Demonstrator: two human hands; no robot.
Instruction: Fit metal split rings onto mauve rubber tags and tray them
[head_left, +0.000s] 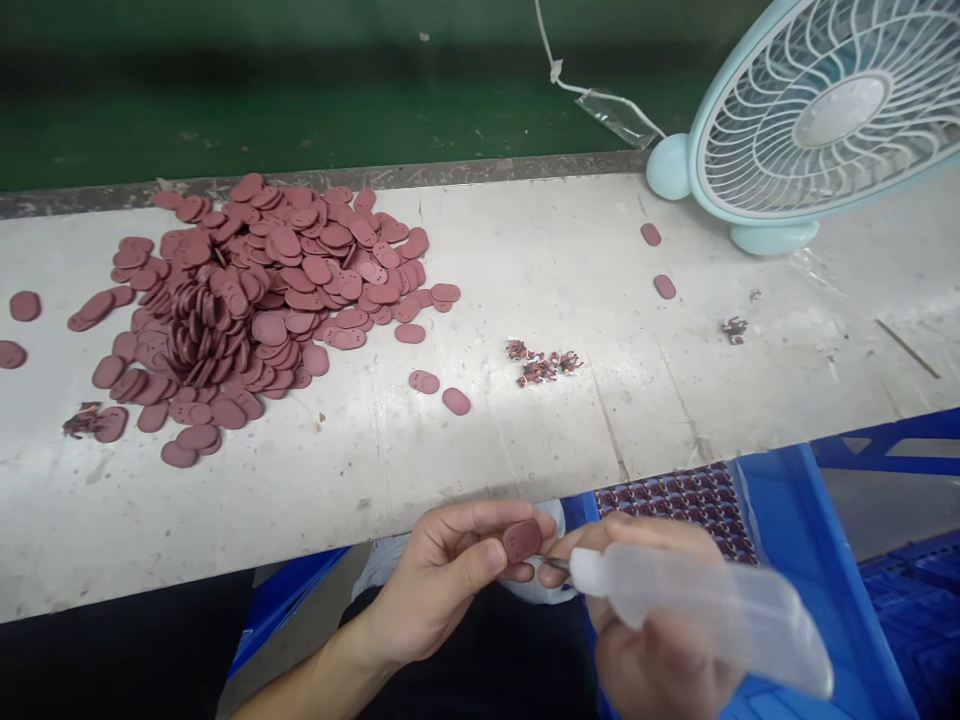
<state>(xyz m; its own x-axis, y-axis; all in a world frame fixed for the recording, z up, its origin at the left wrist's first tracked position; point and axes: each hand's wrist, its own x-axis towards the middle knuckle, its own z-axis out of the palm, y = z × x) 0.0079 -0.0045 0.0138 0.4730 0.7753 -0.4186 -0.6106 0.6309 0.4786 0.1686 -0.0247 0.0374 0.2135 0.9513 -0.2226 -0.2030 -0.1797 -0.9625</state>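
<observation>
Between the thumb and fingers of my left hand (442,575) is a small dark red oval piece (523,541). My right hand (660,640) grips a translucent squeeze bottle (697,610) that lies on its side, its white cap (589,572) and thin dark tip pointing left. That tip reaches the lower right edge of the oval piece; whether it touches cannot be made out. Both hands are held in front of the table's near edge. A big pile of similar red oval pieces (300,270) covers the left part of the white table (487,250).
A light blue fan (832,120) stands at the back right with its white cable behind. Small dark clusters with thin wires (544,365) lie mid-table. Below the edge, a blue crate (832,570) holds a tray of rows of small dark parts (682,505).
</observation>
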